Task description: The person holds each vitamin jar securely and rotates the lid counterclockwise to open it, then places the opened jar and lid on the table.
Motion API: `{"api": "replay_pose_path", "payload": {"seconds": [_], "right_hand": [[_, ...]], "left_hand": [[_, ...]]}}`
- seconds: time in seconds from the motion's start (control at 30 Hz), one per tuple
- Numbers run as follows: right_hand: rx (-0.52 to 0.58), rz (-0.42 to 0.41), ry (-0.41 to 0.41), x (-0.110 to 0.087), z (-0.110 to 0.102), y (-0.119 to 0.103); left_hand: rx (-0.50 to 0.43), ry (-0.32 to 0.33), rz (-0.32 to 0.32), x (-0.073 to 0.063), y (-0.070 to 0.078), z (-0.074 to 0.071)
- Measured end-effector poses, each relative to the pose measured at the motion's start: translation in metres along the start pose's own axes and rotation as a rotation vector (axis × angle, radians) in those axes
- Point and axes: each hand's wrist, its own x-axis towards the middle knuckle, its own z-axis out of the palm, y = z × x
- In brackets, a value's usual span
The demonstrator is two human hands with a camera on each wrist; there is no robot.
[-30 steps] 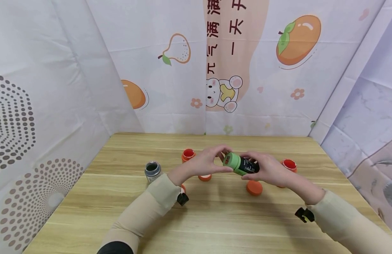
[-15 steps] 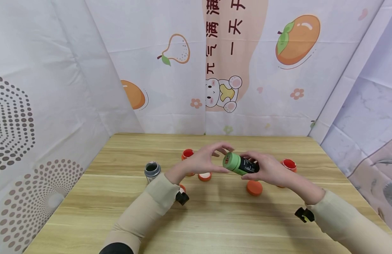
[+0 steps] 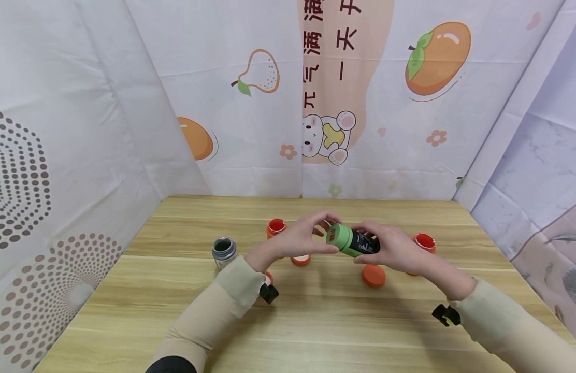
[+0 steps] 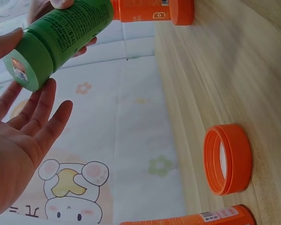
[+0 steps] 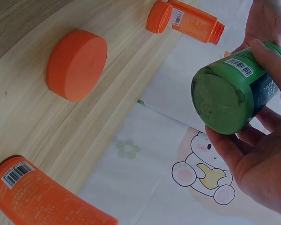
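Observation:
A green bottle with a dark label is held tilted above the table, its green cap towards the left. My right hand grips the bottle's body; in the right wrist view its base faces the camera. At the other end, my left hand has thumb and fingertips around the cap; in the left wrist view the fingertips touch the cap's rim. The cap sits on the bottle.
On the wooden table stand a grey open bottle and two orange open bottles, one at the back and one behind my right hand. Orange caps lie below the hands, one face down, another inner side up.
Half a second ago my left fingers were spread away from the cap; now they are back around it. My right hand and the bottle have barely moved.

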Motion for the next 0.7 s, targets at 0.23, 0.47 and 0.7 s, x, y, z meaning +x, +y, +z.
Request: {"api": "replay_pose_path", "payload": {"seconds": [0.23,0.47,0.7], "right_hand": [[0.002,0.008,0.004,0.0013,0.0014,0.0003],[-0.013,0.023,0.012,0.0022,0.0023,-0.0009],[-0.039,0.026,0.031,0.0027,0.0026,-0.0007]], "left_hand": [[0.078,0.027,-0.058,-0.0002,0.0018,-0.0004],[0.093,0.061,-0.107,0.0004,0.0034,0.0005],[0.118,0.122,-0.159,0.0017,0.0036,0.0023]]}}
